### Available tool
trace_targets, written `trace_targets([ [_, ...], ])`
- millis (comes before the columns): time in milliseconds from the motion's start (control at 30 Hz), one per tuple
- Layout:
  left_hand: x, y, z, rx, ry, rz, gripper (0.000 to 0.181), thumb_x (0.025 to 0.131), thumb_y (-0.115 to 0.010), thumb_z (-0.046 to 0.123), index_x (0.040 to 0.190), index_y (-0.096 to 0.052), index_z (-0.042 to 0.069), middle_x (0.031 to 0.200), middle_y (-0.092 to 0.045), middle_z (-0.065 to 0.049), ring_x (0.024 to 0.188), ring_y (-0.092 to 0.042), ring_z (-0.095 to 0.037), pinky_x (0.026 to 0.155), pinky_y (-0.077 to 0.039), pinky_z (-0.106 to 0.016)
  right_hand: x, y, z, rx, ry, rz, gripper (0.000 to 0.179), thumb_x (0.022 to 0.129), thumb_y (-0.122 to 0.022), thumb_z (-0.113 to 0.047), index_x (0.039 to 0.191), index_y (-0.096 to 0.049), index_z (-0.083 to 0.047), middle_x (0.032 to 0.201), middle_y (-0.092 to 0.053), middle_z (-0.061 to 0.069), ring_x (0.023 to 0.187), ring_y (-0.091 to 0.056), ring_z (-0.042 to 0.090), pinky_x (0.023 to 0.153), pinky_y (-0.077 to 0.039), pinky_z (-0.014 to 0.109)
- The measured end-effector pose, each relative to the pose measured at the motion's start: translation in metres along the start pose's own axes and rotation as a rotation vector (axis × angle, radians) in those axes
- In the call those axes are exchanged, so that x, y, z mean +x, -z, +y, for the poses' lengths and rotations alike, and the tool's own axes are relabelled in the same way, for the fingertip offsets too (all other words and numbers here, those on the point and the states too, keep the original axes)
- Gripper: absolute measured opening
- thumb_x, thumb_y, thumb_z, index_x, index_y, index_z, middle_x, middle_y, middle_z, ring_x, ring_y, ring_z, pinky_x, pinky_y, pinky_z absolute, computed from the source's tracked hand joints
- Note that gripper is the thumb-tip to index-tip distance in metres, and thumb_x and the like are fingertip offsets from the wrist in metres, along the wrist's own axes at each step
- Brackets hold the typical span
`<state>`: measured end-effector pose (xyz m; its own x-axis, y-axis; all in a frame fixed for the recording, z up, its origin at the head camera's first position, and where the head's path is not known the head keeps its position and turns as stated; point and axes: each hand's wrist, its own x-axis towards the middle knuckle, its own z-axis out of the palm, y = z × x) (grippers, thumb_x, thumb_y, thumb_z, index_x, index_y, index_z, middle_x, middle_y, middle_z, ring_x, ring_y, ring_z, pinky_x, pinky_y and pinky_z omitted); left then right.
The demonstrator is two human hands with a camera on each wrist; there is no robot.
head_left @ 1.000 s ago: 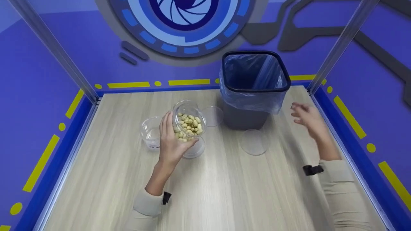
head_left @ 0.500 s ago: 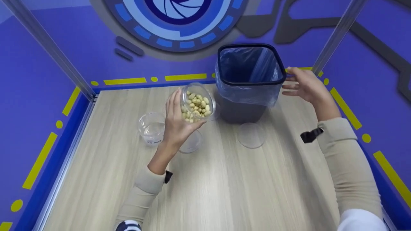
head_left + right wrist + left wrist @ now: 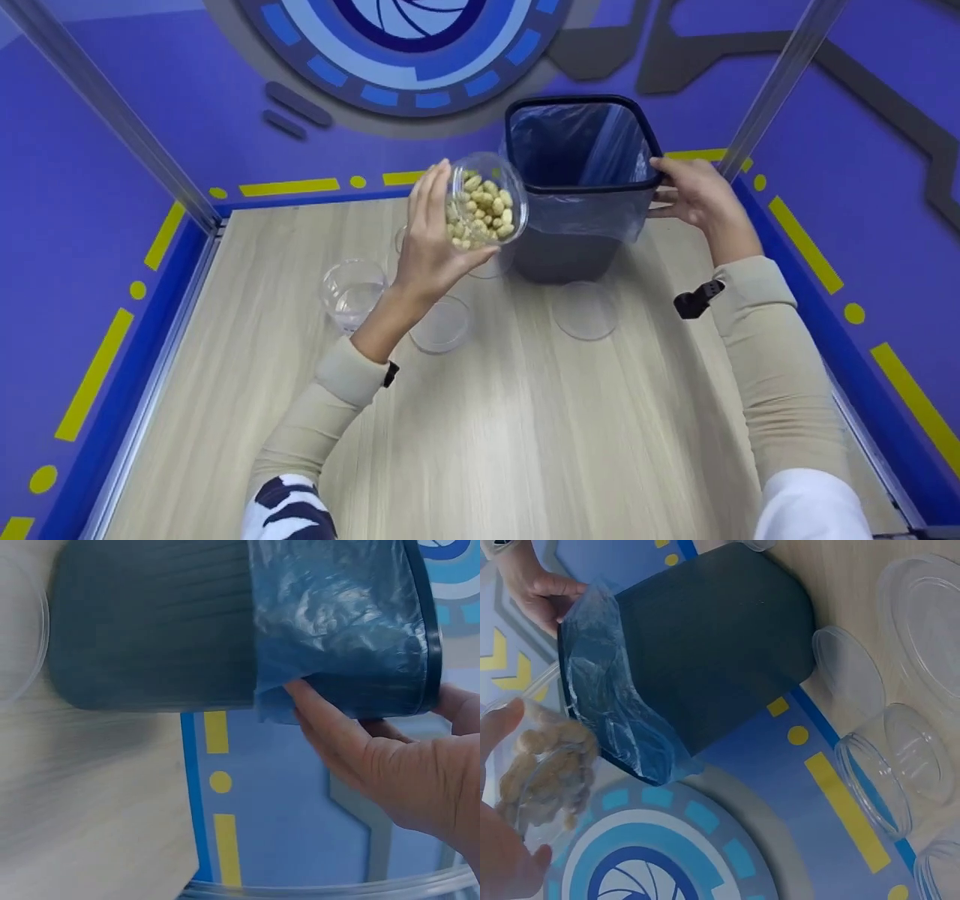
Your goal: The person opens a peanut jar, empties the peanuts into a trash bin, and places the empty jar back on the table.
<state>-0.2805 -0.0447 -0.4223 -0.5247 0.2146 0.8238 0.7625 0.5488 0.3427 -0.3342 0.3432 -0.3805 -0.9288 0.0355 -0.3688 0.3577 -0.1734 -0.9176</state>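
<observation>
My left hand (image 3: 431, 244) grips a clear plastic jar (image 3: 480, 163) by its side, thumb beneath and fingers on top. Tan peanuts in their shells (image 3: 491, 210) lie inside the jar, which is tilted with its mouth towards the trash bin (image 3: 566, 259). The jar's mouth is right by the bin's left rim, in the air above the table. A translucent bag (image 3: 337, 622) lines the bin and folds down over its outside. At the bin's right rim my right hand (image 3: 701, 195) pinches the edge, thumb on the rim and fingers against the outer wall.
An uncovered clear jar (image 3: 352, 289) stands on the table at left; another clear jar (image 3: 874, 780) is partly hidden behind my left hand. Clear round lids lie flat: one lid (image 3: 441, 325) at centre, another lid (image 3: 586, 310) before the bin. A patterned wall rises behind.
My left hand has carried the peanut jar up and right to the bin's left rim. My right hand has moved up and left and taken hold of the bin's right rim.
</observation>
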Motion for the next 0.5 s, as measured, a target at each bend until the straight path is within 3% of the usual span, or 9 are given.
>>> trace_targets([
  [133, 0.020, -0.007, -0.006, -0.020, -0.041, 0.052, 0.120, 0.061, -0.097, 0.040, 0.152, -0.034, -0.006, 0.156, -0.038, -0.024, 0.148, -0.031, -0.037, 0.123, -0.028, -0.042, 0.000, 0.004, 0.003, 0.046, 0.022, 0.005, 0.046, 0.099, -0.064, -0.028, 0.135, -0.050, -0.003, 0.116, -0.064, 0.008, 0.102, -0.069, 0.026, 0.103, -0.047, 0.059],
  [200, 0.032, -0.009, -0.010, -0.023, -0.058, 0.068, 0.120, 0.060, -0.098, 0.038, 0.151, -0.034, -0.006, 0.155, -0.039, -0.024, 0.147, -0.031, -0.037, 0.123, -0.027, -0.041, 0.000, 0.003, 0.004, 0.065, 0.027, 0.005, 0.050, 0.098, -0.066, -0.030, 0.137, -0.051, -0.004, 0.120, -0.064, 0.008, 0.108, -0.067, 0.027, 0.111, -0.037, 0.061],
  [267, 0.045, -0.011, -0.014, -0.024, -0.086, 0.052, 0.120, 0.060, -0.099, 0.035, 0.152, -0.033, -0.007, 0.155, -0.038, -0.025, 0.147, -0.031, -0.037, 0.124, -0.025, -0.040, 0.001, 0.004, 0.006, 0.067, 0.038, 0.009, 0.048, 0.097, -0.068, -0.032, 0.134, -0.053, -0.005, 0.120, -0.063, 0.008, 0.111, -0.065, 0.028, 0.112, -0.036, 0.061],
  [367, 0.062, -0.016, -0.019, 0.000, -0.140, -0.018, 0.119, 0.061, -0.099, 0.031, 0.152, -0.033, -0.007, 0.157, -0.036, -0.024, 0.148, -0.028, -0.037, 0.123, -0.026, -0.036, 0.003, 0.006, 0.009, 0.075, 0.046, 0.003, 0.043, 0.097, -0.068, -0.033, 0.127, -0.056, -0.005, 0.119, -0.063, 0.008, 0.110, -0.065, 0.029, 0.104, -0.047, 0.059],
  [500, 0.082, -0.021, -0.023, 0.039, -0.177, -0.139, 0.117, 0.064, -0.098, 0.030, 0.153, -0.032, -0.005, 0.160, -0.033, -0.022, 0.152, -0.024, -0.034, 0.120, -0.030, -0.029, 0.004, 0.011, 0.012, 0.114, 0.048, -0.014, 0.033, 0.098, -0.068, -0.028, 0.119, -0.060, -0.004, 0.113, -0.067, 0.009, 0.100, -0.070, 0.029, 0.079, -0.061, 0.051],
])
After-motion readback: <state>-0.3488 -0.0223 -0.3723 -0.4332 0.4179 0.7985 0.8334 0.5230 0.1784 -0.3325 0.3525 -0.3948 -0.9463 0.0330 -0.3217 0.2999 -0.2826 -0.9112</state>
